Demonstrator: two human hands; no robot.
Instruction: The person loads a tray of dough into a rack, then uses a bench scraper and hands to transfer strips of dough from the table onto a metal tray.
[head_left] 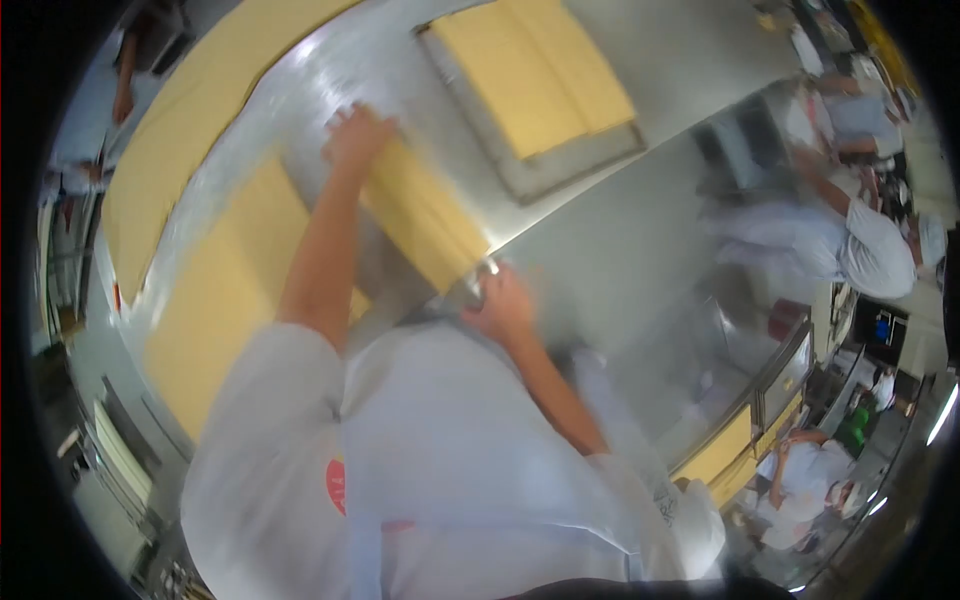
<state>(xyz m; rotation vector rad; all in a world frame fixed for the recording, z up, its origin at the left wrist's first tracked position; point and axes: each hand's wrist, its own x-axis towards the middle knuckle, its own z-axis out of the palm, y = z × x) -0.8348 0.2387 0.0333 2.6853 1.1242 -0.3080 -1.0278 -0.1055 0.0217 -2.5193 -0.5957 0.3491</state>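
Observation:
A long yellow strip of what looks like dough (420, 215) lies on the metal table in front of me. My left hand (360, 138) rests on its far end, fingers spread and slightly blurred. At the near end, by the table edge, my right hand (503, 303) has its fingers curled close to the strip's corner. A shiny bit shows at those fingertips, too blurred to name. To the left of the strip lies a wide yellow sheet (215, 300), partly hidden by my left arm.
Folded yellow sheets (535, 75) lie on a metal tray (590, 165) at the far side. Another long yellow sheet (150, 170) curves along the left. The table (370, 60) ends at a diagonal edge on the right. Several co-workers (870, 240) stand on the right; another person's arm (125, 80) shows upper left.

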